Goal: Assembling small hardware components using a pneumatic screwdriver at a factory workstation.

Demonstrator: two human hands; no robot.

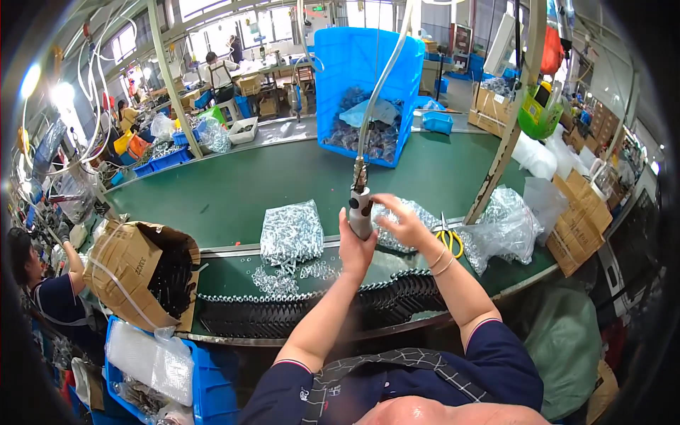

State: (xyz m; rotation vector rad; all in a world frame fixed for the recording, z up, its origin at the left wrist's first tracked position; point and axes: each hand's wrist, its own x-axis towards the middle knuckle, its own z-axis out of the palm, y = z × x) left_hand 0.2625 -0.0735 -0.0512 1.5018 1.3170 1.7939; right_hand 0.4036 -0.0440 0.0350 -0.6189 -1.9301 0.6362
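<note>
My left hand (356, 249) is wrapped round the lower part of a pale hanging power driver (360, 212) with dark round spots, held upright at the end of a hose. My right hand (401, 224) is beside it, fingers spread and bent, the fingertips at or very near the tool's side; contact is unclear. Below my hands runs a long row of black parts (262, 319) topped with shiny metal rings. A clear bag of silvery screws (291, 232) lies left of the driver, with loose metal rings (275, 280) before it. Another bag of metal pieces (405, 230) sits behind my right hand.
Yellow-handled scissors (449, 239) lie right of my right wrist. A cardboard box of black parts (145, 273) stands at the left. A tall blue bin (368, 92) rests across the green belt (241, 191). At far left a person (53, 283) works.
</note>
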